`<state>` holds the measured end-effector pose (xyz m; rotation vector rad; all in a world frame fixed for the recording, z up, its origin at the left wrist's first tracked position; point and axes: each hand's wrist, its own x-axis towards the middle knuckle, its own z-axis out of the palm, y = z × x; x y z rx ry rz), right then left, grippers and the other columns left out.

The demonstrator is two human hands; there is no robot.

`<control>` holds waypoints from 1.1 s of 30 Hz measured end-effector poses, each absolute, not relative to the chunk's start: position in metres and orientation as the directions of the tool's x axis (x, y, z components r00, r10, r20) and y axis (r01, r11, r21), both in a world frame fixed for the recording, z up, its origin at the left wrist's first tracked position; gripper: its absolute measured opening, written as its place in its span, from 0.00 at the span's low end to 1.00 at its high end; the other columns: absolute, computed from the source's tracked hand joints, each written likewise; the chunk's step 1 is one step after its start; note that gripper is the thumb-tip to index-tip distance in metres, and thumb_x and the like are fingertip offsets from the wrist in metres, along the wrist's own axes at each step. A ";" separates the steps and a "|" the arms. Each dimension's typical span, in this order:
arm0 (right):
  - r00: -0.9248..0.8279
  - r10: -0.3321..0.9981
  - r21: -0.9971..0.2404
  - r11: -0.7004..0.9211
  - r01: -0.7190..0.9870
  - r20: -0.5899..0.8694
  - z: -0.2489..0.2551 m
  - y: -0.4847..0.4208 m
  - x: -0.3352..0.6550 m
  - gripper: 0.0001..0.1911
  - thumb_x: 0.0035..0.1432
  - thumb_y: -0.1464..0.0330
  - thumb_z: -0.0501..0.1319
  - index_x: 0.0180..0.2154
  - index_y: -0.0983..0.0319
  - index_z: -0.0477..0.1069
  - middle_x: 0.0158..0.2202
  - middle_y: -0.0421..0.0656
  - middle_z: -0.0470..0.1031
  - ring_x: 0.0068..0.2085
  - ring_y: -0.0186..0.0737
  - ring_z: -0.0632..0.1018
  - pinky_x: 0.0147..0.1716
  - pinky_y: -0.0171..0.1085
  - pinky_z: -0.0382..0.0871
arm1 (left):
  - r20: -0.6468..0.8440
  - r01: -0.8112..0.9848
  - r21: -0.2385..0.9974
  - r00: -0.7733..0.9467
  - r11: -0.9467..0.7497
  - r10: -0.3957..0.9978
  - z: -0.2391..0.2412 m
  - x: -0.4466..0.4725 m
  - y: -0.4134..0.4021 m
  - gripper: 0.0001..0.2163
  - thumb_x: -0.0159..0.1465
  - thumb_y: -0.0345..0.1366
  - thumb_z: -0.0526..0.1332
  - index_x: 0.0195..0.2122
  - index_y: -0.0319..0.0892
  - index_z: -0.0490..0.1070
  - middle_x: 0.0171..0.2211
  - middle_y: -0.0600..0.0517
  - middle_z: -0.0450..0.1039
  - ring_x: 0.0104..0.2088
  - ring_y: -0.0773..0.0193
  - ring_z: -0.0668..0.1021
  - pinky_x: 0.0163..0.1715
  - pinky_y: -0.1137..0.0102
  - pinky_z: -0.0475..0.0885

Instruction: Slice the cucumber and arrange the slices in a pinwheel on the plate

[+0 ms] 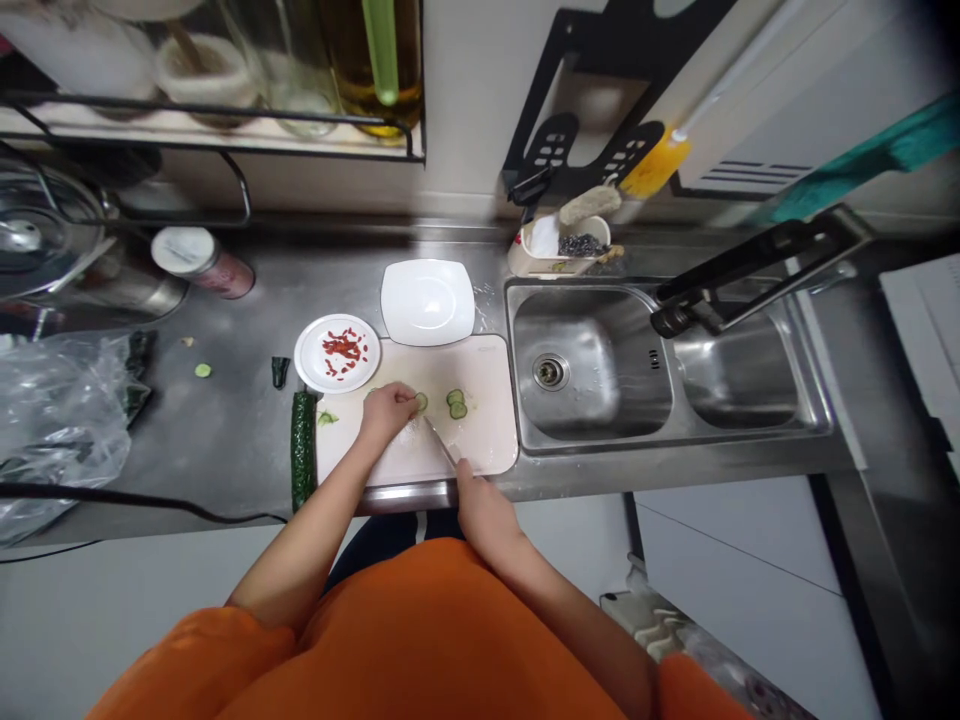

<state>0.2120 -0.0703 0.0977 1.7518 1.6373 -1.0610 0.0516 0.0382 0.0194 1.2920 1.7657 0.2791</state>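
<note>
- From my distant seat, the head view shows a left hand (388,412) with fingers curled, pinching what looks like a round of cucumber (421,402); whether a loose slice or a longer piece's end, I cannot tell.
- The right hand (487,515) is wrapped around the handle of a knife (441,443), its tip just beside the round.
- I judge slicing to be the step in hand; the next move calls for a steady pinch, with fingers kept clear of the blade.
- Cut slices (456,404) lie overlapping to the right on a pale cutting board (487,450).
- A long cucumber (303,450) rests along the board's left edge, near the left forearm.
- Beyond the hands sit a round plate (301,355) bearing red bits and a bare white plate (427,300).
- To the right, I see a steel sink (592,400).
</note>
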 end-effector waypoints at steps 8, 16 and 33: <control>0.009 0.614 -0.122 -0.172 0.978 -0.789 0.092 -0.064 0.218 0.23 0.58 0.82 0.45 0.54 0.64 0.55 0.36 0.51 0.76 0.41 0.46 0.78 0.36 0.37 0.67 | -0.280 0.763 0.611 -0.040 0.210 0.959 0.004 0.048 0.011 0.12 0.56 0.37 0.59 0.41 0.43 0.74 0.31 0.51 0.74 0.33 0.62 0.75 0.37 0.69 0.68; 0.001 0.640 -0.131 -0.159 0.979 -0.769 0.093 -0.059 0.211 0.21 0.58 0.82 0.44 0.52 0.64 0.57 0.35 0.51 0.76 0.42 0.46 0.78 0.36 0.36 0.68 | -0.195 0.800 0.594 0.039 0.087 0.980 -0.005 0.045 0.006 0.11 0.58 0.33 0.59 0.41 0.43 0.74 0.35 0.48 0.74 0.38 0.60 0.74 0.43 0.68 0.69; -0.059 0.674 -0.141 -0.068 0.988 -0.736 0.092 -0.048 0.190 0.20 0.61 0.81 0.42 0.52 0.65 0.58 0.37 0.52 0.76 0.43 0.46 0.78 0.36 0.37 0.69 | -0.136 0.768 0.637 0.028 0.065 0.990 -0.012 0.047 0.003 0.11 0.59 0.32 0.59 0.42 0.42 0.74 0.38 0.48 0.75 0.41 0.59 0.75 0.44 0.67 0.70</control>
